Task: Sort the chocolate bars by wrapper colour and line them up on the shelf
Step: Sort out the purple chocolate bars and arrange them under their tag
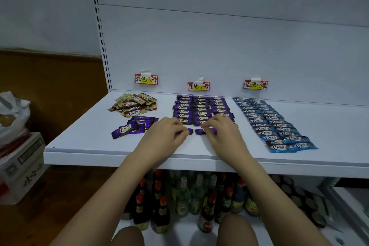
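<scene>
On the white shelf [83,142] purple bars [201,109] lie in three neat columns under the middle label. My left hand [165,134] pinches a purple bar [190,131] at the front of the left column, mostly hidden under my fingers. My right hand [219,128] pinches another purple bar [200,131] at the front of the middle column. Blue bars [273,124] run in two long columns at the right. A loose heap of gold-brown bars [133,106] sits at the back left, with a small pile of unsorted purple bars [133,127] in front of it.
Three handwritten price labels [146,79] [198,86] [256,85] are taped to the back panel. Bottles [187,195] stand on the lower shelf below. A cardboard box [20,166] and a plastic bag [12,114] sit at the left. My knees show at the bottom edge.
</scene>
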{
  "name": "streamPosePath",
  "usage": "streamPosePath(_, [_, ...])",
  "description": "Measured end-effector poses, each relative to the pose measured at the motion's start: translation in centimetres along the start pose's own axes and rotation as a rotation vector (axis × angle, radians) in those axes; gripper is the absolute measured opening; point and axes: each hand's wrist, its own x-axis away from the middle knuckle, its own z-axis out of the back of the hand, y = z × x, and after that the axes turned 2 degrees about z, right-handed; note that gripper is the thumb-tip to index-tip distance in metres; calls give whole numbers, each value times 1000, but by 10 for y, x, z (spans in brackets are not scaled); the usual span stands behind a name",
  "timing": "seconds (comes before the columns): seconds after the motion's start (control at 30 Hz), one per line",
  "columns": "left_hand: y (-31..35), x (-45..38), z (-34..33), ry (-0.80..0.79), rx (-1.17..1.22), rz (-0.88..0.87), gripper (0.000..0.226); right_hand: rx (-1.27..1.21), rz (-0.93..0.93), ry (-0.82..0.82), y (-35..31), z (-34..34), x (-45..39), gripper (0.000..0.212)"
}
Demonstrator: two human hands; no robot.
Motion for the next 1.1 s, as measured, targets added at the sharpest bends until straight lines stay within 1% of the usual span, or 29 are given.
streamPosePath(0.1, [2, 11, 6, -88, -59, 2, 44, 30, 49, -116, 0, 6, 12, 26])
streamPosePath(0.17, [2, 16, 6, -127, -105, -11, 49, 63, 58, -153, 0, 8, 15, 30])
streamPosePath(0.27, [1, 19, 5, -181, -143, -11, 56, 109, 58, -182, -3, 7, 16, 34])
streamPosePath(0.37, [3, 16, 6, -231, -153, 3, 57, 129, 41, -205, -5, 6, 16, 36])
streamPosePath(0.5, [2, 13, 6, -288, -136, 2, 59, 134, 30, -219, -4, 6, 15, 38])
streamPosePath(0.6, [0, 11, 5, -298, -106, -1, 60, 139, 17, -239, -4, 7, 15, 39])
streamPosePath(0.67, [1, 12, 5, -258, -70, -22, 60, 125, 15, -228, -4, 8, 14, 39])
streamPosePath(0.7, [0, 13, 7, -214, -41, -30, 58, 107, 16, -208, -5, 9, 13, 38])
streamPosePath(0.8, [-14, 16, 14, 3, 33, 2, 50, 20, 43, -109, -16, 7, 4, 33])
streamPosePath(0.87, [-32, 17, 22, 156, 62, 72, 39, -70, 59, -83, -30, 3, -7, 29])
streamPosePath(0.9, [-42, 19, 27, 203, 83, 121, 35, -109, 73, -90, -38, -1, -14, 28])
streamPosePath(1.0, [-71, 29, 43, 257, 158, 284, 28, -187, 134, -146, -64, -15, -34, 24])
streamPosePath(1.07, [-88, 36, 53, 245, 223, 353, 23, -231, 159, -194, -81, -26, -46, 22])
streamPosePath(1.1, [-96, 37, 58, 214, 268, 372, 21, -252, 172, -213, -90, -31, -51, 21])
